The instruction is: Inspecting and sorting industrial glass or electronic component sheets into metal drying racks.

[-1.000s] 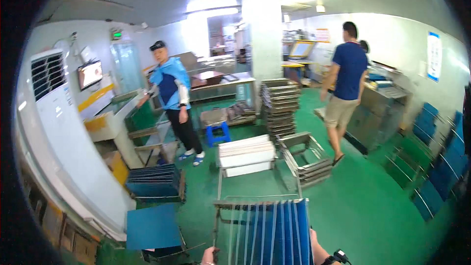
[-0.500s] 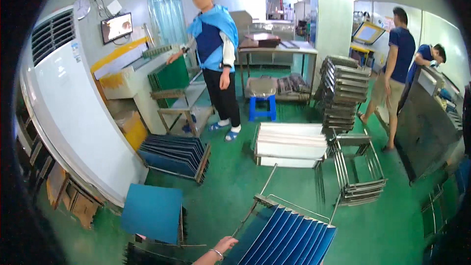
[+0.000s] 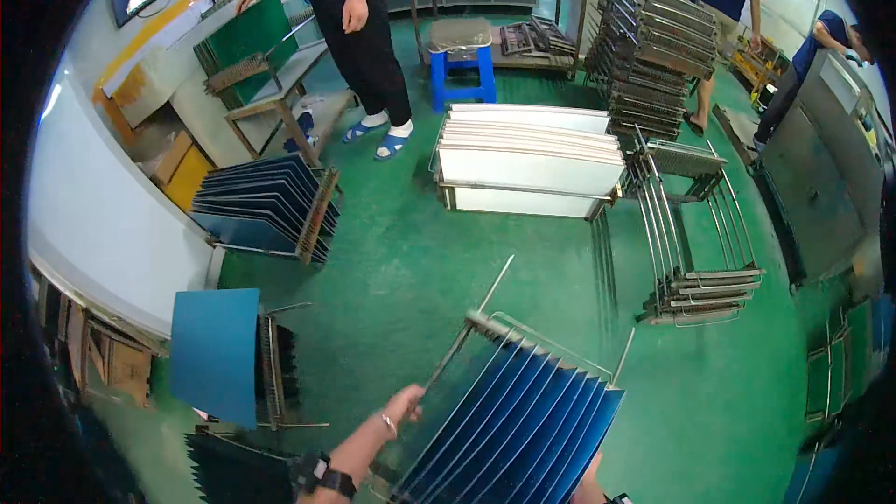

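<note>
Below the middle of the view stands a metal rack (image 3: 482, 321) filled with several upright blue panels (image 3: 523, 411). My left hand (image 3: 405, 404) is closed around the rack's left side bar, with a bracelet and a dark wrist strap on that arm. My right hand (image 3: 589, 483) is against the right side of the rack near the lower edge of the view; its fingers are mostly hidden by the panels. Left of the rack, a flat blue panel (image 3: 215, 355) leans at another metal rack (image 3: 273, 369).
Ahead are a rack of white panels (image 3: 532, 173), nested bare racks (image 3: 700, 280) and a tall rack stack (image 3: 649, 37). A rack of dark blue panels (image 3: 257, 205) stands at left. A person (image 3: 364, 28) stands beside green panels (image 3: 245, 47); two others work far right. A blue stool (image 3: 463, 75) is behind.
The view has tilted down and shifted, so the room sits higher in it. More of my left forearm shows, and my right hand has come into view beside the rack. My left grip remains.
</note>
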Motion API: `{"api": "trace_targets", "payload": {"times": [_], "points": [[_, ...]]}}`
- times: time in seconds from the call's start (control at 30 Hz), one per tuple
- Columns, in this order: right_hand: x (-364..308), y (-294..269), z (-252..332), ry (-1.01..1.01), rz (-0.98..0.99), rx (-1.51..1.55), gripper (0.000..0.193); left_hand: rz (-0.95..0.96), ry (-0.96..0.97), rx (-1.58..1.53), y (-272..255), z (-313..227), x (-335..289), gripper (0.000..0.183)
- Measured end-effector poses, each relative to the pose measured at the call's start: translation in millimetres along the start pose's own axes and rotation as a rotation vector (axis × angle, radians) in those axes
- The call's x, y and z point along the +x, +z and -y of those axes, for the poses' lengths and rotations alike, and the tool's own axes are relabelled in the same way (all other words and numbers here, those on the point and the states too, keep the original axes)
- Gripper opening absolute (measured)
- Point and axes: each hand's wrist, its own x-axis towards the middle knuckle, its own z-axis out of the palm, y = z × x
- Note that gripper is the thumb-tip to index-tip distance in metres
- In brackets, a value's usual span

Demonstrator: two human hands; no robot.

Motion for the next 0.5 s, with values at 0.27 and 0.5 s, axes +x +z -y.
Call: {"api": "trace_targets", "payload": {"times": [0.27,0.5], "points": [[81.9,70.2,-72.5,0.282,0.009,0.213,0.034,-0.224,1.222,-0.112,-3.7,-231.7,-130.2,0.022],[94.3,62.5,-157.5,0.412,-0.14,-0.282,0.019,-0.247,0.51,-0.029,-104.5,43.8,-183.9,0.025]]}}
